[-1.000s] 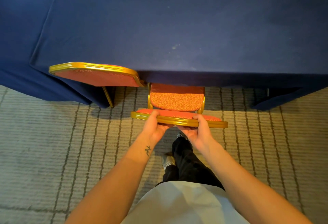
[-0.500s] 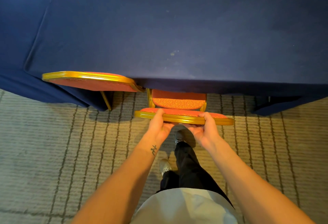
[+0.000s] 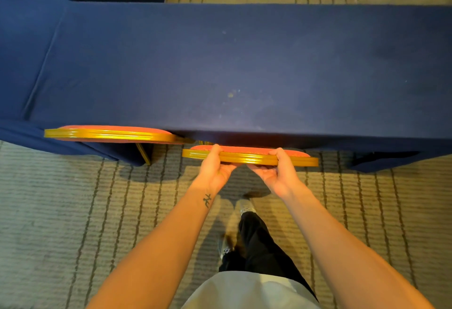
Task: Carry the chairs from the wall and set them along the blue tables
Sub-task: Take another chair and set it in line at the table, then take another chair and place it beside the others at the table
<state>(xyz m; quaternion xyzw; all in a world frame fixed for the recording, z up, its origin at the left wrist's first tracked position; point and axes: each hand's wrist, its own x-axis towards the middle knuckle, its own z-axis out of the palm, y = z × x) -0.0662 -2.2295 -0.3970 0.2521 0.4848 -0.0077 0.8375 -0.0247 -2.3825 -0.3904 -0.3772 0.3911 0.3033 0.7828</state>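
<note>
A chair with a gold frame and red padding (image 3: pixel 252 156) stands at the near edge of the blue-clothed table (image 3: pixel 244 64). Only the top rail of its backrest shows; the seat is hidden under the table. My left hand (image 3: pixel 215 170) grips the rail left of centre, thumb over the top. My right hand (image 3: pixel 278 174) grips it right of centre. A second chair of the same kind (image 3: pixel 110 134) stands to the left, also pushed against the table.
Another blue-clothed table (image 3: pixel 24 39) joins at the far left. Striped beige carpet (image 3: pixel 73 211) covers the floor on my side and beyond the table. My legs and shoes are below the held chair.
The chair has slid forward under the table with both hands on its backrest; the red seat that showed before is now hidden. I have stepped closer to the table.
</note>
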